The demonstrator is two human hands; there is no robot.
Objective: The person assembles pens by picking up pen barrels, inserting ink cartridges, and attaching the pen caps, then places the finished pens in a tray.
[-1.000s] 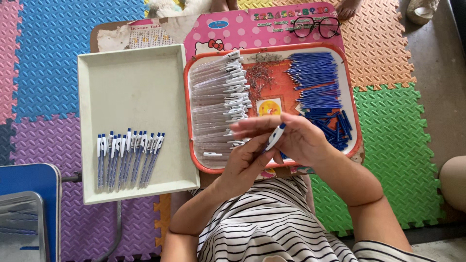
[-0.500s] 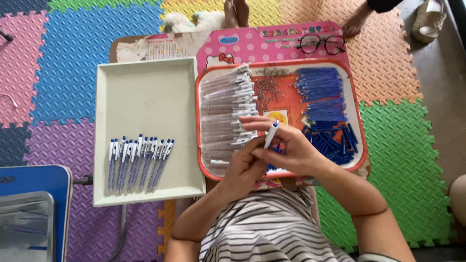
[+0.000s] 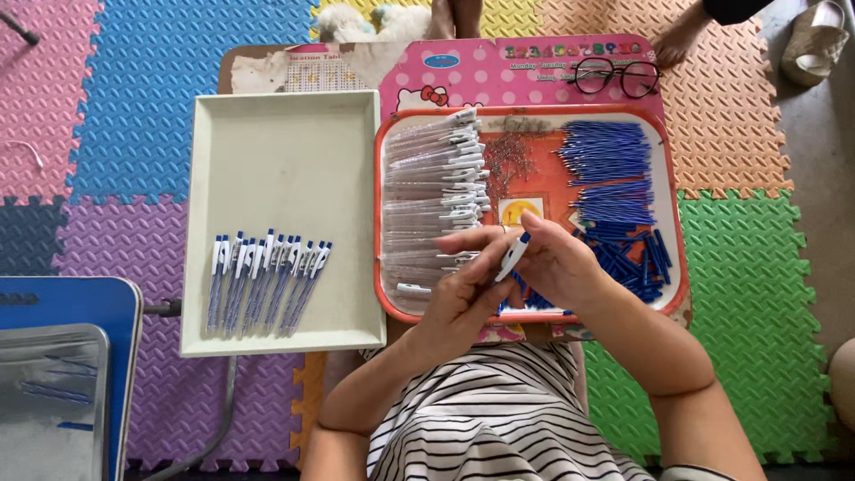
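Foam-mat floor, orange tray (image 3: 677, 267), pen (image 3: 512, 256) pinched between left hand (image 3: 459, 298) and right hand (image 3: 557, 263), above tray

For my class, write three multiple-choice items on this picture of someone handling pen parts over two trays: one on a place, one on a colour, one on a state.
1. Where do the finished pens lie?
A. In the cream tray, near its lower left
B. In the red tray's middle
C. On the floor mat

2. What colour are the thin refills heaped at the right of the red tray?
A. Green
B. Blue
C. Yellow

3. How is the pen over the red tray held?
A. It lies loose in the tray
B. By the left hand alone
C. Between both hands

Answers:
1 A: the row of pens sits side by side in the cream tray.
2 B: the bundles are plainly blue.
3 C: the left hand and right hand both close on it.
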